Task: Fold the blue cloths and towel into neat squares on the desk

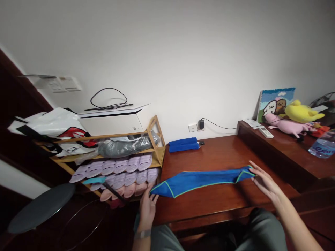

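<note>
Left hand (148, 207) pinches one end of the cloth (204, 182), right hand (265, 182) the other, holding it stretched over the table (222, 153); a folded blue bundle (183, 144) lies beyond, near the plug (201, 123)

A pale wall (180, 66) backs a reddish-brown table (222, 153) and wooden rack (158, 158), the floor (117, 228) seemingly dark

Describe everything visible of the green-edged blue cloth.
The cloth is bright blue with thin yellow-green edging and looks like soft, thin fabric. It stretches as a long, narrow, slightly sagging band over the brown table, with folded-looking corners towards both ends. Its tapered left end is in the grip of the left hand, its right end in that of the right hand.
</note>
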The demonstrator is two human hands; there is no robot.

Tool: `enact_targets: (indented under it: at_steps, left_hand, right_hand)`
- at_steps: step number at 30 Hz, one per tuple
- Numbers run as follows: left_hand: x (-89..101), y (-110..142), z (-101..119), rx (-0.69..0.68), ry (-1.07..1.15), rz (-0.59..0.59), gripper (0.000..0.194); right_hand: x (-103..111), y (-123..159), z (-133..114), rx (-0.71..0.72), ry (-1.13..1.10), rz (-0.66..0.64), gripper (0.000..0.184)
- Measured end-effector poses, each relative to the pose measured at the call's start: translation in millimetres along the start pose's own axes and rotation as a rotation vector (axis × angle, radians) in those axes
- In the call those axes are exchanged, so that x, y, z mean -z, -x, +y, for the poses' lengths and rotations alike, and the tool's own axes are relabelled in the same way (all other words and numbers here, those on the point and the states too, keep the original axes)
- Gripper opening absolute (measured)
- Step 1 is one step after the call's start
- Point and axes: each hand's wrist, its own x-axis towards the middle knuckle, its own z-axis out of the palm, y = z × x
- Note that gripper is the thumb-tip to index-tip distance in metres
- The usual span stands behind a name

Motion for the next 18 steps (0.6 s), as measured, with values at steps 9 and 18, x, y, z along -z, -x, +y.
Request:
enact_targets:
  at_steps: [9,18]
  left_hand:
    - [7.3,27,-71,-0.455,-0.868,-0.042,0.046]
    - [24.7,45,-77,-0.612,-0.951,-0.081,0.046]
  right_hand:
    - [43,17,97,-0.018,0.519,0.182,0.075]
    - [73,55,102,-0.019,0.803,0.046,0.059]
